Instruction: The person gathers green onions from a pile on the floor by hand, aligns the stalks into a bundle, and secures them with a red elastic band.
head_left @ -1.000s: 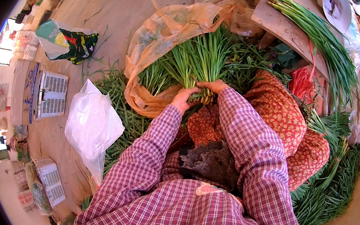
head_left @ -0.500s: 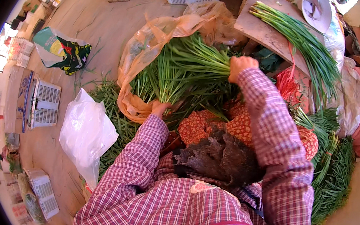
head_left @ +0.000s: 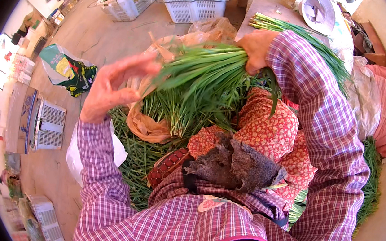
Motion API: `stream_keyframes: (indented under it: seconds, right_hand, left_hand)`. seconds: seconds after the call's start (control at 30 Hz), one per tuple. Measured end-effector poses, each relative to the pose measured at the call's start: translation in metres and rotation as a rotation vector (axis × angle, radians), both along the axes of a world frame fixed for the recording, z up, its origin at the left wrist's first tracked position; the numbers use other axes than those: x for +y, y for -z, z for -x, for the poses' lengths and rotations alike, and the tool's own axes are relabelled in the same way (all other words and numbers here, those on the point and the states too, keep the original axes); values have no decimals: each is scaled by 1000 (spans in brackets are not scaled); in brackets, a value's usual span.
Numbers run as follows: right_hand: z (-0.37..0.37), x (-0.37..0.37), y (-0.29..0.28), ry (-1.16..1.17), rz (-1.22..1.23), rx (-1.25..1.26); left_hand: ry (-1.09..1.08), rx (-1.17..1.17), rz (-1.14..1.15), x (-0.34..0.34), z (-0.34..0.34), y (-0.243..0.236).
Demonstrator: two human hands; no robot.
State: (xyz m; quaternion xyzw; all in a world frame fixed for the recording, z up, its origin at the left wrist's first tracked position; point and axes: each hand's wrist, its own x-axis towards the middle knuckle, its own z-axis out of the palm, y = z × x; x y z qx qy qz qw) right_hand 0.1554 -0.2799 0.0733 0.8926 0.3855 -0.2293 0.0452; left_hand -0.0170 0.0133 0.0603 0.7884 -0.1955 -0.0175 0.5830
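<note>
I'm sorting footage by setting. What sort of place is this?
Likely an indoor produce workroom or storeroom: white plastic crates stand stacked, long green leaves lie in a loose heap, and more sit in an orange plastic bag.

The orange bag (head_left: 147, 128) is filmy plastic, the rag (head_left: 238, 166) rough cloth.

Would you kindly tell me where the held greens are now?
In the head view, the held greens are at upper centre, in the right hand, just right of the left hand.
</note>
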Motion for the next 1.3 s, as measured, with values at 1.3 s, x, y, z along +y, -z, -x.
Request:
stream_keyframes:
  seconds: [1.3]
  right_hand:
    - [85, 8, 102, 384, -1033, 1069]
  left_hand:
    - [-212, 913, 642, 25, 92, 243]
